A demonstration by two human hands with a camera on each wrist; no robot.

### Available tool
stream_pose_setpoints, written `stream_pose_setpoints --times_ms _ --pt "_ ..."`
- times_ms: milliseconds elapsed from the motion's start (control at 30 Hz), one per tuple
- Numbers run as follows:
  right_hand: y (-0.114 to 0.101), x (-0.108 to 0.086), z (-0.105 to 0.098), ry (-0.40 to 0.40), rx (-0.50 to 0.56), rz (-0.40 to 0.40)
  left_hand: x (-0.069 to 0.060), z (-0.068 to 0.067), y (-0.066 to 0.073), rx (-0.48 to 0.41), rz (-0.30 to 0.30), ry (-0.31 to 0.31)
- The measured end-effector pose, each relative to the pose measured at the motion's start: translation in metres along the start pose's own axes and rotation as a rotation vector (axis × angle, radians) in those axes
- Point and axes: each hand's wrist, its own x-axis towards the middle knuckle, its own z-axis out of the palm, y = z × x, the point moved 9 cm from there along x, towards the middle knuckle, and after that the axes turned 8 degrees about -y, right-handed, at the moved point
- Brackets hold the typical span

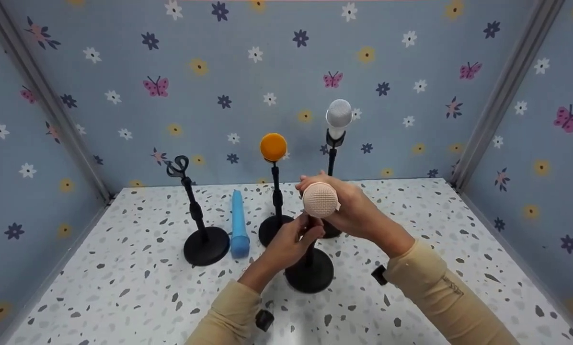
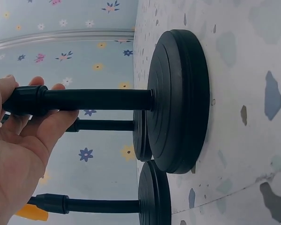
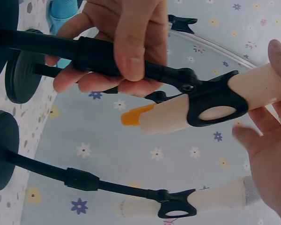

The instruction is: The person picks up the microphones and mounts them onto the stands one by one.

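Standing at far left: a black stand (image 1: 194,209), its clip holding no microphone. Just beside its base, a blue microphone (image 1: 238,223) lies on the speckled table (image 1: 123,297). Next, an orange-topped microphone (image 1: 273,147), raised on its own pole.

Left hand (image 1: 286,244) pinches the collar (image 3: 96,56) of the near stand (image 1: 309,273), thumb opposite fingers; base on the table. Peach microphone (image 1: 320,200) passes through the near stand's clip (image 3: 215,103), at an angle to the pole, grille toward the head camera. Behind it, a white microphone (image 1: 339,117) in a rear clip. Rightmost, right hand (image 1: 356,211): thumb and fingers curled about the peach microphone's upper body; exact contact partly hidden.

Technique (judged): left grip best firm, so the pole cannot twist nor the base rock. Right hand best works along the microphone's axis, with small turns if the clip binds; sideways force could strain the clip arms. Check the hold before letting go, as a top-heavy lean might tip the stand
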Motion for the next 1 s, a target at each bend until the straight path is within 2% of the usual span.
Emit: stream_pose_setpoints --times_ms 167,500,800,900,1000 --pt "0.014 -0.003 0.006 0.027 0.031 0.029 -0.001 0.001 0.001 0.000 0.022 -0.001" --pt "0.026 -0.008 0.007 0.126 -0.010 0.069 -0.002 0.001 0.002 -0.004 0.067 0.016" --pt "0.028 -0.011 0.007 0.180 -0.032 0.118 -0.001 0.000 0.003 -0.004 0.052 0.028" --pt "0.025 -0.012 0.008 0.157 -0.047 0.121 0.000 0.000 0.002 0.001 0.037 0.016" --pt "0.022 -0.013 0.009 0.086 -0.068 0.137 -0.001 0.000 0.001 0.010 0.040 0.007"
